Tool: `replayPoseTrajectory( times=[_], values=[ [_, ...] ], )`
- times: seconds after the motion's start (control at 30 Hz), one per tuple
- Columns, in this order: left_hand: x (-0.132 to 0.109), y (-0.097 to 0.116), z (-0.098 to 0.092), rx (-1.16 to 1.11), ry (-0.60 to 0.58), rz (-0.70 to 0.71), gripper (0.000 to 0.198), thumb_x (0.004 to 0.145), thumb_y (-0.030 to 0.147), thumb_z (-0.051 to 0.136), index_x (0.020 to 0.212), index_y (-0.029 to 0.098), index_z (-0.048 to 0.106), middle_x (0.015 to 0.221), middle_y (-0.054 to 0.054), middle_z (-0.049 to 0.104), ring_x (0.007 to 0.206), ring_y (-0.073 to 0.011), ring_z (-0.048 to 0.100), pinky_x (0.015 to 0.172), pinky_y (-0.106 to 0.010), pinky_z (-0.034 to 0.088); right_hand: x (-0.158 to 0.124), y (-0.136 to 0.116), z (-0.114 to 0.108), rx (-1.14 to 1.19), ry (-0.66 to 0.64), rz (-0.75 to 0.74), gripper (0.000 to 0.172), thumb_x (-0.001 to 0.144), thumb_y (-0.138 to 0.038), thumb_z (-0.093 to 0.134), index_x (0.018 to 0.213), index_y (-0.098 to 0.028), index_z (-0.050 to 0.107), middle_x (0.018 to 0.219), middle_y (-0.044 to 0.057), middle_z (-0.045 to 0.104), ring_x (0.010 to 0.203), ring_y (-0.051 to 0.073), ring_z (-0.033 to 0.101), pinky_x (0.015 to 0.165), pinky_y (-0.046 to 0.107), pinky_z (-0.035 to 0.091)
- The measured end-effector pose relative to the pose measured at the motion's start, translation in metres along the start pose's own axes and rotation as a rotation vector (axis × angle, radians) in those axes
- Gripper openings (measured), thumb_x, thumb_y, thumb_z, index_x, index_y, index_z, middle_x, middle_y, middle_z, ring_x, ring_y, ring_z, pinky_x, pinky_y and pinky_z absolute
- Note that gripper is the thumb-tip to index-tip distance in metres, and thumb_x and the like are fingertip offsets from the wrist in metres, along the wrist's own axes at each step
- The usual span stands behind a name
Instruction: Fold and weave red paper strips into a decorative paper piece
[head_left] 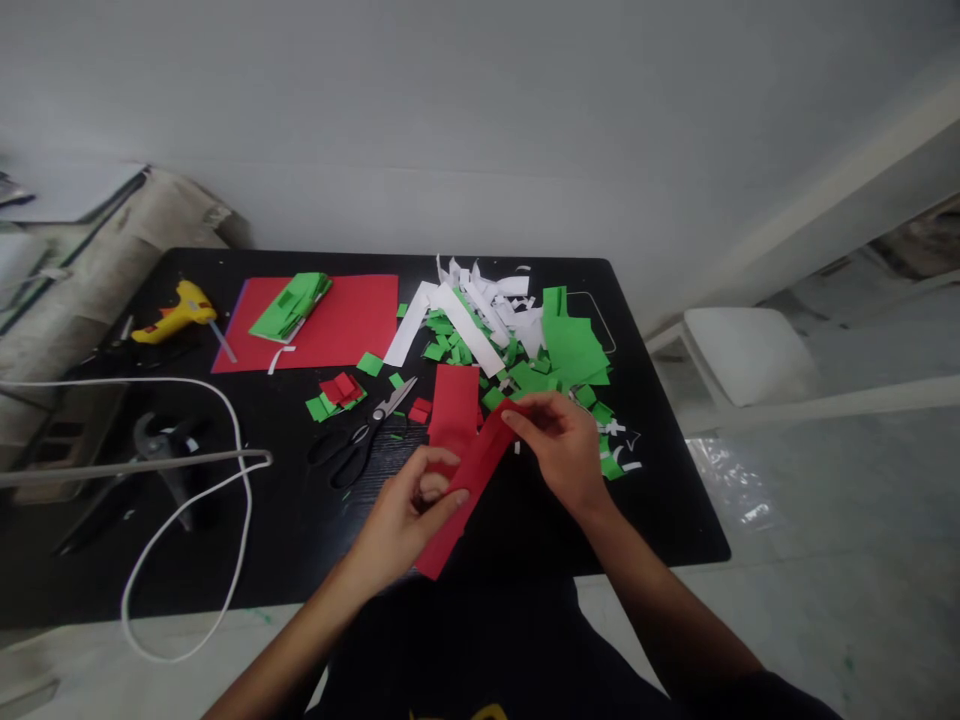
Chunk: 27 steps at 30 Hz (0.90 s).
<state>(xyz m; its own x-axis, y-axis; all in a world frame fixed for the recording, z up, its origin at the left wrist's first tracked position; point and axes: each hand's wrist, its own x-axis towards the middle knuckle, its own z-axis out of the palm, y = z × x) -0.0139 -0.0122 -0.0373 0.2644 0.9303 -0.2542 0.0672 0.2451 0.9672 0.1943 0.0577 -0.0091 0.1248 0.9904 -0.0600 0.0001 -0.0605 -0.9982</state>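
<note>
A strip of red paper (471, 478) slants between my two hands above the near part of the table. My left hand (405, 515) pinches its lower left edge, thumb on top. At the strip's upper end, my right hand (559, 440) grips it between thumb and fingers. Another red paper piece (456, 392) lies just behind the strip, partly covered by it. Black-handled scissors (366, 432) rest to the left with their blades apart. Small red squares (342, 388) are piled with green ones beyond the scissors.
White paper strips (469, 325) and green scraps (576, 352) are heaped at the back right. Folded green paper (291, 306) sits on a red sheet (352, 320). At left are a yellow glue gun (176, 313), pliers (161, 450) and a looped white cable (244, 500). A white stool (739, 355) stands right.
</note>
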Motion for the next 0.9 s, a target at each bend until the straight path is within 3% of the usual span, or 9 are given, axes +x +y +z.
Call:
replayPoseTrajectory(
  times=[0.07, 0.13, 0.2, 0.27, 0.33, 0.47, 0.63, 0.77, 0.9],
  values=[
    [-0.002, 0.003, -0.004, 0.057, 0.004, 0.05, 0.035, 0.099, 0.032, 0.065, 0.132, 0.025, 0.058, 0.072, 0.005, 0.058, 0.066, -0.0136, 0.054, 0.064, -0.024, 0.041, 0.001, 0.003, 0.0, -0.004, 0.006, 0.01, 0.021, 0.075, -0.034, 0.09, 0.084, -0.023, 0.075, 0.079, 0.002, 0.077, 0.072, 0.021, 0.072, 0.068, 0.035, 0.063],
    [-0.005, 0.009, -0.01, 0.141, -0.037, 0.119, 0.029, 0.1, 0.025, 0.059, 0.128, 0.025, 0.066, 0.078, 0.001, 0.066, 0.07, -0.0147, 0.059, 0.066, -0.025, 0.044, 0.002, 0.006, 0.0, 0.009, -0.003, 0.042, 0.024, 0.074, -0.037, 0.091, 0.085, -0.023, 0.075, 0.081, 0.003, 0.078, 0.075, 0.021, 0.073, 0.07, 0.034, 0.063],
    [-0.008, 0.016, -0.017, 0.17, -0.187, 0.166, 0.033, 0.098, 0.016, 0.05, 0.116, 0.026, 0.077, 0.1, -0.004, 0.077, 0.085, -0.0176, 0.068, 0.076, -0.028, 0.05, 0.002, 0.01, 0.0, 0.036, -0.037, 0.092, 0.027, 0.073, -0.039, 0.092, 0.087, -0.023, 0.074, 0.084, 0.003, 0.078, 0.078, 0.021, 0.074, 0.074, 0.034, 0.062],
    [-0.009, 0.021, -0.021, 0.121, -0.288, 0.146, 0.049, 0.091, 0.009, 0.045, 0.123, 0.029, 0.077, 0.114, -0.004, 0.08, 0.095, -0.0198, 0.073, 0.083, -0.03, 0.055, 0.002, 0.012, 0.0, 0.065, -0.078, 0.145, 0.03, 0.073, -0.04, 0.091, 0.088, -0.022, 0.073, 0.087, 0.003, 0.079, 0.082, 0.021, 0.075, 0.077, 0.034, 0.062],
    [-0.009, 0.023, -0.022, 0.134, -0.314, 0.158, 0.056, 0.089, 0.006, 0.045, 0.129, 0.03, 0.075, 0.12, -0.004, 0.08, 0.102, -0.0214, 0.075, 0.087, -0.032, 0.057, 0.001, 0.012, 0.001, 0.109, -0.111, 0.204, 0.031, 0.075, -0.042, 0.09, 0.09, -0.022, 0.071, 0.087, 0.002, 0.079, 0.082, 0.022, 0.076, 0.077, 0.034, 0.062],
    [-0.005, 0.02, -0.017, 0.214, -0.25, 0.257, 0.039, 0.097, 0.014, 0.058, 0.129, 0.029, 0.075, 0.121, -0.007, 0.08, 0.109, -0.0231, 0.075, 0.094, -0.035, 0.057, -0.004, 0.01, 0.003, 0.193, -0.178, 0.31, 0.038, 0.074, -0.042, 0.091, 0.095, -0.024, 0.066, 0.087, 0.002, 0.082, 0.079, 0.022, 0.079, 0.075, 0.035, 0.063],
    [0.002, 0.019, -0.015, 0.215, -0.221, 0.39, 0.022, 0.096, 0.029, 0.074, 0.117, 0.028, 0.079, 0.106, -0.007, 0.077, 0.095, -0.0212, 0.073, 0.085, -0.032, 0.056, -0.009, 0.006, 0.006, 0.161, -0.21, 0.301, 0.04, 0.069, -0.033, 0.094, 0.098, -0.024, 0.068, 0.086, 0.001, 0.083, 0.079, 0.021, 0.08, 0.076, 0.034, 0.063],
    [0.003, 0.019, -0.014, 0.243, -0.134, 0.386, 0.019, 0.094, 0.04, 0.075, 0.099, 0.022, 0.082, 0.107, -0.01, 0.073, 0.097, -0.0236, 0.071, 0.086, -0.033, 0.055, -0.011, 0.004, 0.008, 0.122, -0.172, 0.26, 0.038, 0.068, -0.033, 0.094, 0.097, -0.024, 0.071, 0.086, 0.002, 0.083, 0.081, 0.023, 0.08, 0.075, 0.035, 0.064],
    [0.002, 0.017, -0.011, 0.246, 0.006, 0.385, 0.022, 0.099, 0.033, 0.068, 0.083, 0.02, 0.075, 0.105, -0.009, 0.073, 0.096, -0.0212, 0.07, 0.083, -0.03, 0.054, -0.013, 0.0, 0.009, 0.088, -0.181, 0.209, 0.032, 0.071, -0.036, 0.093, 0.093, -0.023, 0.073, 0.089, 0.004, 0.083, 0.085, 0.024, 0.08, 0.077, 0.035, 0.064]
  ],
)
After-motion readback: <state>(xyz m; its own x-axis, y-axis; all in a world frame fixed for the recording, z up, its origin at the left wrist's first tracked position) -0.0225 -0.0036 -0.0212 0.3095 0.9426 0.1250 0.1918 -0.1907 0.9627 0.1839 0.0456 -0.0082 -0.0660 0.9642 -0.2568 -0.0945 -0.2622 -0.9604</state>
